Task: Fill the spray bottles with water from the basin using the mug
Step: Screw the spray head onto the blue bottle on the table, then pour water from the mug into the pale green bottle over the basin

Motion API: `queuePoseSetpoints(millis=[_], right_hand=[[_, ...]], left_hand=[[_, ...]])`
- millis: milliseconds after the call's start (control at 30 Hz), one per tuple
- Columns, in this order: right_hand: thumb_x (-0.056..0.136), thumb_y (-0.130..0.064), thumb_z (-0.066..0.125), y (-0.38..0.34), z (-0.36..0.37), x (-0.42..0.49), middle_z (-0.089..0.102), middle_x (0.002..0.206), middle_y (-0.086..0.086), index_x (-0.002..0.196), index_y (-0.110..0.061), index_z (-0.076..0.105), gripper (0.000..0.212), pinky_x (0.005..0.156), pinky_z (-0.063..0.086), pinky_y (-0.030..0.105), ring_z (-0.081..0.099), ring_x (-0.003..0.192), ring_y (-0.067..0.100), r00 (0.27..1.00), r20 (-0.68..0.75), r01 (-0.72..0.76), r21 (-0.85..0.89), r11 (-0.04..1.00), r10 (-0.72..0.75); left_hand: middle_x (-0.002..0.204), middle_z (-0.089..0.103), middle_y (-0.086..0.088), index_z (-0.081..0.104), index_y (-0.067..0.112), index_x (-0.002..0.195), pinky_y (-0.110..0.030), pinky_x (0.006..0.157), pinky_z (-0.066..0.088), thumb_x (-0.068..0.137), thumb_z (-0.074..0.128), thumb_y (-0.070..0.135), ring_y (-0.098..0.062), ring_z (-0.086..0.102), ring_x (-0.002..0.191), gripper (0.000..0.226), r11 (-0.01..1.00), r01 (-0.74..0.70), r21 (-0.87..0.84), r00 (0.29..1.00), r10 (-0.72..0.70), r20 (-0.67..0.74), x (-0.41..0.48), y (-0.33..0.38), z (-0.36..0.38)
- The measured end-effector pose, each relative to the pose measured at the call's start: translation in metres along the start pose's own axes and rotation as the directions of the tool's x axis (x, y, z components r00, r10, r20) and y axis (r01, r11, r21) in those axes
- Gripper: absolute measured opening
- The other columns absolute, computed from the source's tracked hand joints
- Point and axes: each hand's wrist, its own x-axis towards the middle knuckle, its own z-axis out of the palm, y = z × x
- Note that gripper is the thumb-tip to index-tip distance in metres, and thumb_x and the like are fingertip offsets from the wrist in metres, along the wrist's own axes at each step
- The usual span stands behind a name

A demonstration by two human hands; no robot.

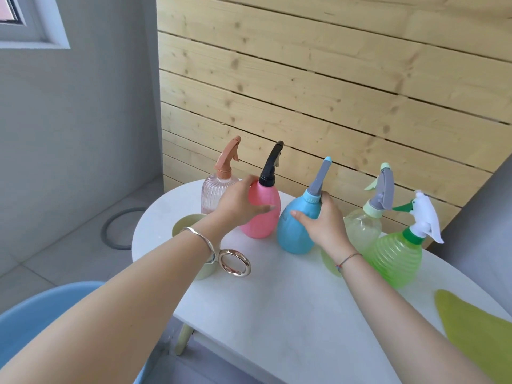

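Left hand (239, 205) curls round the pink black-topped plastic spray bottle (264, 217), right hand (325, 221) grips the blue pear-shaped spray bottle (292, 234) at its shoulder; pale-green ring-handled mug (205, 270), half hidden, maybe empty.

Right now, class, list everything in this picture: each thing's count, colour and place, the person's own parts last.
clear pink bottle: one, tan sprayer, table's back left
pink bottle: one, black sprayer, next along
blue bottle: one, grey sprayer, middle
pale yellow bottle: one, grey sprayer, right of blue
green bottle: one, white sprayer, far right
mug: one, pale green, ring handle, table's left
table: one, white
basin: one, blue, lower left
green mat: one, table's right edge
left hand: one, holds the pink bottle
right hand: one, holds the blue bottle
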Motion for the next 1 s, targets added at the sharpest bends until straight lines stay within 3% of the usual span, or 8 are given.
queuePoseSetpoints(millis=[133,400,567,700,767,833,933,1000], right_hand=[[0.082,-0.023,0.072,-0.001,-0.002,0.006,0.053,0.107,-0.002,0.121,-0.012,0.050,0.047,0.074,0.034,0.024,0.048,0.094,0.014,0.999,0.030,-0.023,-0.010,1.000,0.024],[0.080,-0.025,0.075,0.005,-0.003,0.001,0.058,0.117,0.002,0.124,-0.016,0.051,0.051,0.080,0.038,0.025,0.054,0.104,0.016,0.998,0.055,-0.015,0.031,0.999,0.013],[0.085,-0.030,0.068,-0.002,-0.004,-0.012,0.054,0.119,-0.006,0.128,-0.016,0.048,0.050,0.084,0.036,0.022,0.050,0.112,0.009,0.998,0.048,-0.038,0.101,0.994,0.034],[0.089,-0.026,0.064,-0.006,-0.024,-0.046,0.052,0.119,-0.018,0.122,-0.018,0.051,0.036,0.101,0.034,0.019,0.046,0.115,-0.001,0.982,-0.178,0.102,0.255,0.961,-0.057],[0.086,-0.018,0.068,-0.002,-0.039,-0.065,0.056,0.105,-0.012,0.105,-0.015,0.052,0.025,0.098,0.038,0.021,0.052,0.105,0.002,0.909,-0.403,0.211,0.231,0.950,-0.104],[0.083,-0.016,0.070,0.007,-0.051,-0.070,0.049,0.105,-0.004,0.104,-0.013,0.045,0.032,0.096,0.039,0.028,0.049,0.101,0.007,0.851,-0.522,0.192,0.214,0.958,-0.054],[0.085,-0.023,0.069,0.017,-0.062,-0.056,0.043,0.124,-0.001,0.123,-0.010,0.041,0.048,0.104,0.035,0.033,0.042,0.117,0.013,0.887,-0.448,0.028,0.300,0.954,0.115],[0.087,-0.027,0.067,0.020,-0.066,-0.044,0.050,0.126,-0.004,0.127,-0.012,0.046,0.048,0.104,0.036,0.029,0.045,0.118,0.009,0.922,-0.367,0.005,0.322,0.947,0.120]], left_hand=[[0.114,0.060,-0.004,0.047,0.012,0.137,-0.029,0.086,0.042,0.078,0.081,0.030,-0.024,0.056,0.111,0.071,1.000,-0.020,0.005,1.000,0.020,0.009,0.000,-0.001,-0.001],[0.122,0.062,-0.009,0.044,0.012,0.141,-0.028,0.085,0.039,0.081,0.078,0.032,-0.028,0.055,0.114,0.072,0.999,-0.026,0.027,0.999,0.026,0.026,-0.001,-0.001,-0.001],[0.144,0.050,-0.008,0.025,0.018,0.153,-0.038,0.102,0.042,0.085,0.072,0.039,-0.028,0.048,0.131,0.085,0.997,0.008,0.075,0.999,-0.011,0.041,-0.009,0.000,-0.001],[0.150,0.045,-0.006,0.023,0.018,0.154,-0.041,0.103,0.043,0.086,0.068,0.047,-0.025,0.046,0.134,0.086,0.999,0.028,0.038,0.999,-0.026,-0.046,-0.021,0.003,0.001],[0.152,0.042,-0.005,0.022,0.017,0.154,-0.039,0.102,0.042,0.088,0.064,0.049,-0.024,0.045,0.135,0.085,0.999,0.034,-0.020,0.993,-0.036,-0.116,-0.034,0.008,0.005],[0.154,0.039,-0.005,0.015,0.017,0.155,-0.036,0.102,0.038,0.089,0.063,0.049,-0.023,0.040,0.138,0.088,0.994,0.021,-0.110,0.980,-0.043,-0.195,-0.050,0.015,0.010],[0.158,0.031,0.002,0.013,0.019,0.155,-0.027,0.102,0.031,0.089,0.064,0.048,-0.016,0.033,0.142,0.088,0.979,-0.059,-0.194,0.966,0.007,-0.258,-0.072,0.030,0.022],[0.157,0.030,0.005,0.016,0.021,0.155,-0.023,0.107,0.026,0.087,0.066,0.046,-0.010,0.029,0.143,0.087,0.966,-0.139,-0.219,0.965,0.082,-0.250,-0.083,0.041,0.028]])
